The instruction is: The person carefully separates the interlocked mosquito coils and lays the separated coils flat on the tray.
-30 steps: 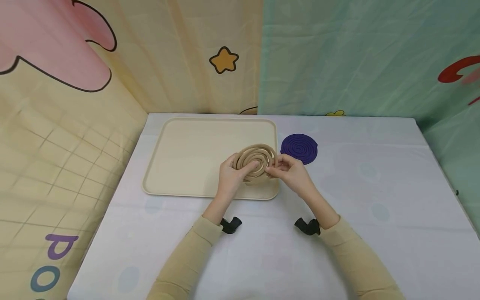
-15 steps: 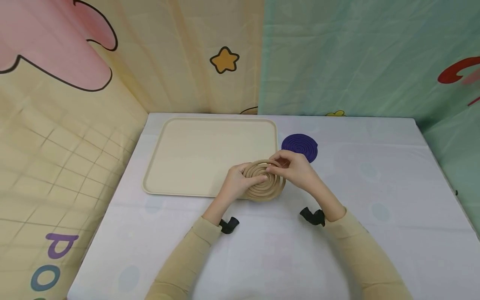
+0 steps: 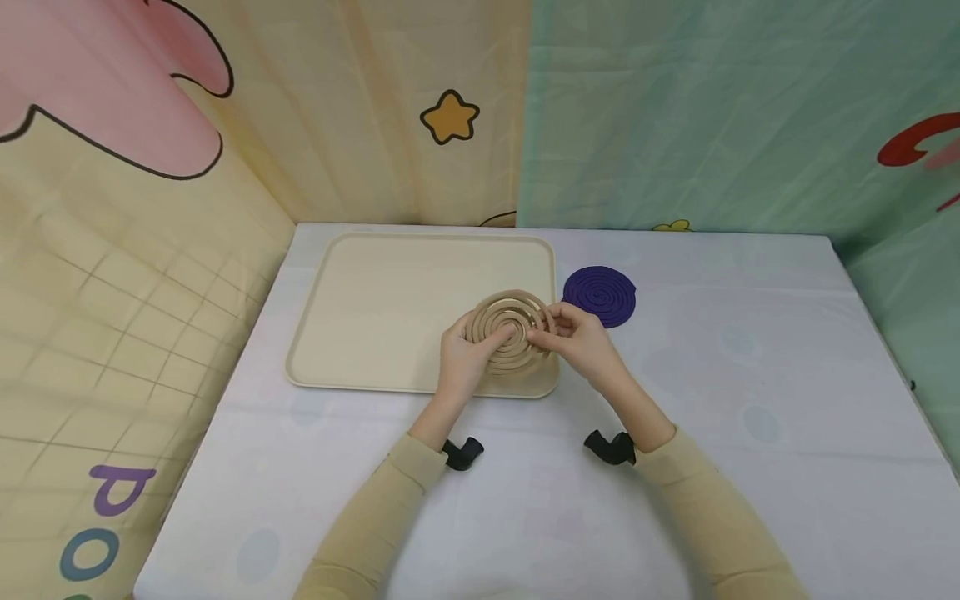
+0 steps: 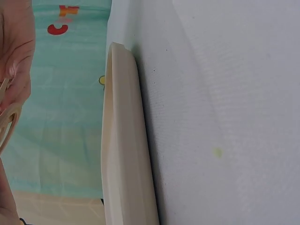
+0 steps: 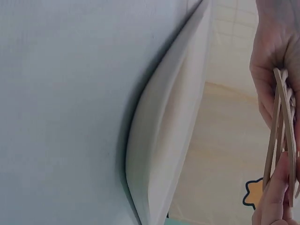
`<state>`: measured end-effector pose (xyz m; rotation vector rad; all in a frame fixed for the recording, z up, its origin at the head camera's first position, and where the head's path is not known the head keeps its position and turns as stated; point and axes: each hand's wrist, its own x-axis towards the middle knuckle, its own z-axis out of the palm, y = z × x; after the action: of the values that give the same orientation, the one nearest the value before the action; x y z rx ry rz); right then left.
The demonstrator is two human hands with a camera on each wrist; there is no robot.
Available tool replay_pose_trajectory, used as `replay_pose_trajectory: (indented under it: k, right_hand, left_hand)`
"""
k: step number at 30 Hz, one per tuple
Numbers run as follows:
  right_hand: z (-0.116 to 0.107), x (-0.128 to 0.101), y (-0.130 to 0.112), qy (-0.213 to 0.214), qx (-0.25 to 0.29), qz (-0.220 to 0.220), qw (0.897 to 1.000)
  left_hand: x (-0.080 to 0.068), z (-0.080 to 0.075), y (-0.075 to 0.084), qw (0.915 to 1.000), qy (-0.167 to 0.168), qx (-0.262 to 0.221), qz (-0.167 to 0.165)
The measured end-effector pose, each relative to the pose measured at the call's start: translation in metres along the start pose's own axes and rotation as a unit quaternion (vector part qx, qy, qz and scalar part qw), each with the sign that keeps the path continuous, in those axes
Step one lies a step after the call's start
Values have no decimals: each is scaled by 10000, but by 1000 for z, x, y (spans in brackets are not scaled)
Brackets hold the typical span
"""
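A flat beige spiral coil (image 3: 512,360) is held up over the near right corner of the cream tray (image 3: 390,317). My left hand (image 3: 459,360) grips its left side, the thumb lying across the rings. At the opposite edge, my right hand (image 3: 588,346) pinches the outer rings between thumb and fingers. Gaps show between some of the rings. Seen edge-on in the right wrist view, the beige coil (image 5: 283,126) has its turns spread apart. A similar purple spiral coil (image 3: 600,297) lies flat on the table beside the tray, just beyond my right hand.
The tray's low raised rim (image 4: 129,131) stands close to my wrists. A pale cloth covers the table (image 3: 750,375). Behind it and at its sides hang printed curtains (image 3: 675,125). Black cuff pieces (image 3: 463,454) stick out from both wrists.
The beige coil came down toward me and right, then went back up and left over the tray corner. Both hands moved with it and keep hold. The purple coil stays put.
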<state>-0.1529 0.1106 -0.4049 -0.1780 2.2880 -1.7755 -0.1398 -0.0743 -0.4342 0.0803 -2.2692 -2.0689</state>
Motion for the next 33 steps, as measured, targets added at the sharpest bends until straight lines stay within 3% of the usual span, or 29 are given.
replay_pose_trajectory:
  k: [3,7,12,17,21,25,29,33]
  right_hand:
    - [7,0,6,5,872,320,9957]
    - [13,-2,10,-31,1407,609,9882]
    - [16,-3,10,-140,1157,688,9908]
    - [10,-1,9,-113,662,639,9957]
    - [1,0,6,-219,257,511,9981]
    - [-6,0,3,-259,-353,212,9988]
    - [-10,-2,-1,-186,-1271,-235,9914]
    - [-14,-2,-5,-95,-2019,-598,9775]
  left_hand:
    - [1,1,-2,9996,202,-190,77]
    - [1,1,-4,9989,348,-307,39]
    - [1,3,-7,9981,464,-405,90]
    - [1,4,-7,9986,307,-437,61]
    - [0,2,-2,9975,-128,-566,-398]
    - [1,-2,5,9876,-680,-988,-1014]
    - [1,-8,13,9658,-1450,-1543,-1499]
    - [1,-15,20,9406,-2302,-1784,-1742]
